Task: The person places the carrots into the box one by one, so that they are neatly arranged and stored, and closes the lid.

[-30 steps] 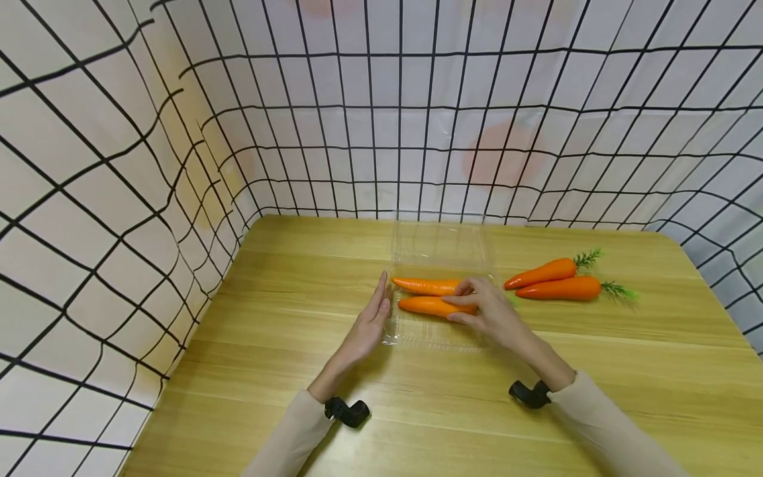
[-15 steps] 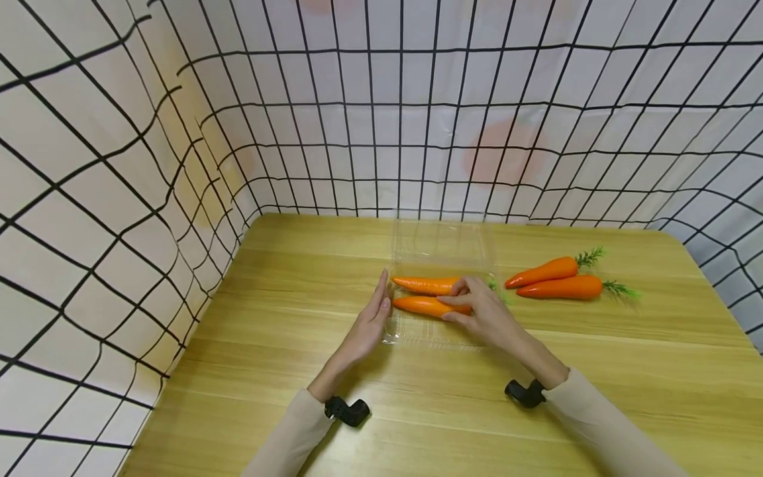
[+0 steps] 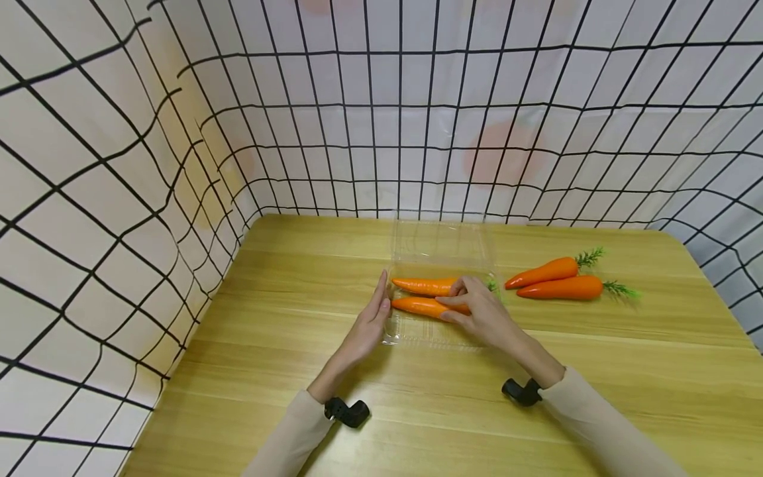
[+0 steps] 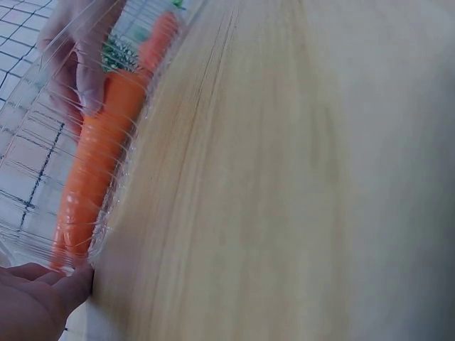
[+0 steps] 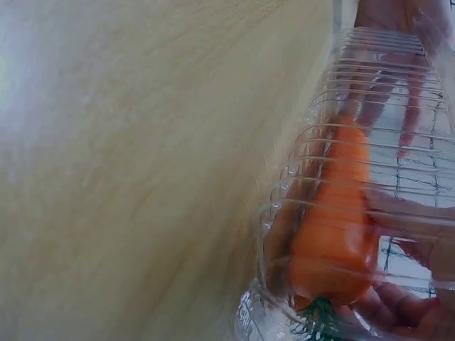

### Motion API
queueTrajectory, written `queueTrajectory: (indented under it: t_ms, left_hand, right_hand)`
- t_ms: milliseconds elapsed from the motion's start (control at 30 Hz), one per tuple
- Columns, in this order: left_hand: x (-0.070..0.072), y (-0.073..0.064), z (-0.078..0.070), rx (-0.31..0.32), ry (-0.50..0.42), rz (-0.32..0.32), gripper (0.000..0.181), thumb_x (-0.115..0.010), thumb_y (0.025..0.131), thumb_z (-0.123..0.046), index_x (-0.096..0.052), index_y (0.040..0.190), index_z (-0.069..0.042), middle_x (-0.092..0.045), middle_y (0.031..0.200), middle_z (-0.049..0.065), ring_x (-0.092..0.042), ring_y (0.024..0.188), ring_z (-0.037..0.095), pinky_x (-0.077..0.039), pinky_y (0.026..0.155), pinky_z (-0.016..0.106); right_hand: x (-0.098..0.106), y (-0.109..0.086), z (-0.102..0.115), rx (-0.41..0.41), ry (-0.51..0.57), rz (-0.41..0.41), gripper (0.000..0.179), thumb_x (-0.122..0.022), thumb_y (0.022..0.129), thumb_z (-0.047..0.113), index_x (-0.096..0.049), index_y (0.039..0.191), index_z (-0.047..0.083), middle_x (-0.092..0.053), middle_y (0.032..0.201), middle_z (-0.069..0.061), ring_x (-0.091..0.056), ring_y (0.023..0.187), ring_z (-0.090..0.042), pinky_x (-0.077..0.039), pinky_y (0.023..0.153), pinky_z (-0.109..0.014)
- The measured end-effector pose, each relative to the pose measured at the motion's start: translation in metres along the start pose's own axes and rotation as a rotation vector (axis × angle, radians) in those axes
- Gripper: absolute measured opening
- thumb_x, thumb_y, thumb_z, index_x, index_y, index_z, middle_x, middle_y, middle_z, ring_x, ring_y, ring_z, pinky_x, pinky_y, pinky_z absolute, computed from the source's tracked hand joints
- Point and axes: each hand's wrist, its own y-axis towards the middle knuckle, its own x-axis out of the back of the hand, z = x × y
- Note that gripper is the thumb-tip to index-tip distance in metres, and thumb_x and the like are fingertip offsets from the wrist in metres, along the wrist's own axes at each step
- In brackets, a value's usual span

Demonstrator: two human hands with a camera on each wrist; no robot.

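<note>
A clear plastic box [image 3: 417, 329] with its lid [image 3: 441, 242] folded back stands on the table. Two orange carrots lie in it side by side, tips to the left. My right hand [image 3: 491, 315] pinches the thick end of the near carrot [image 3: 417, 306]; the fingers partly cover the far carrot [image 3: 423, 285]. Held upright at the box's left wall, my left hand [image 3: 366, 330] has its fingers extended, touching the plastic. In the right wrist view the near carrot [image 5: 334, 227] shows through the ribbed wall, its green top by my fingers.
Two more carrots with green leafy tops, a rear one [image 3: 545, 271] and a front one [image 3: 566, 289], lie right of the box. A black wire grid [image 3: 369, 146] fences the back and sides of the wooden table [image 3: 280, 291].
The near carrot has shifted slightly left within the box, its tip now close to the left wall. My right hand has moved a little left with it. The left hand stays put.
</note>
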Motion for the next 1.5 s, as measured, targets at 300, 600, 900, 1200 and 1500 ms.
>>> queueTrajectory:
  t_ms: [300,600,900,1200,1500]
  left_hand:
    - [-0.001,0.0,0.002,0.006,-0.019,0.001,0.059,-0.029,0.115,-0.017,-0.002,0.168,-0.017,-0.01,0.174,0.013,-0.021,0.159,0.033,-0.024,0.129,0.05]
    - [-0.003,0.0,0.002,0.01,-0.043,0.005,0.059,-0.028,0.115,-0.018,-0.002,0.168,-0.02,-0.013,0.173,0.016,-0.022,0.159,0.034,-0.027,0.128,0.05]
    - [-0.001,0.0,0.002,0.012,-0.039,0.006,0.059,-0.028,0.115,-0.017,-0.002,0.168,-0.019,-0.014,0.173,0.017,-0.022,0.159,0.034,-0.028,0.127,0.05]
    - [-0.001,-0.001,0.001,0.015,-0.053,0.013,0.059,-0.027,0.115,-0.017,-0.001,0.168,-0.02,-0.014,0.173,0.02,-0.021,0.159,0.035,-0.028,0.127,0.051]
    - [-0.001,0.0,0.002,0.002,-0.064,0.019,0.059,-0.027,0.115,-0.014,0.0,0.168,-0.016,-0.014,0.172,0.023,-0.02,0.159,0.038,-0.028,0.126,0.053]
  right_hand:
    - [0.0,-0.003,0.001,0.106,-0.016,-0.038,0.032,-0.082,0.089,0.02,-0.079,0.119,0.009,-0.061,0.104,-0.007,-0.054,0.095,-0.02,-0.049,0.077,-0.035]
    - [0.012,-0.009,0.004,0.151,0.059,-0.091,0.032,-0.082,0.089,0.016,-0.079,0.12,0.009,-0.064,0.111,-0.005,-0.057,0.102,-0.019,-0.052,0.078,-0.034]
    - [0.034,-0.023,-0.005,0.229,0.062,-0.19,0.039,-0.085,0.082,0.006,-0.078,0.12,0.009,-0.066,0.117,-0.007,-0.059,0.108,-0.022,-0.051,0.08,-0.033]
    - [0.049,-0.04,-0.022,0.207,-0.035,-0.19,0.049,-0.088,0.078,0.006,-0.075,0.125,0.006,-0.065,0.128,-0.015,-0.059,0.118,-0.031,-0.054,0.088,-0.048]
    - [0.064,-0.052,-0.045,0.177,-0.083,-0.236,0.053,-0.087,0.077,0.001,-0.072,0.128,0.003,-0.063,0.131,-0.019,-0.058,0.117,-0.035,-0.05,0.087,-0.047]
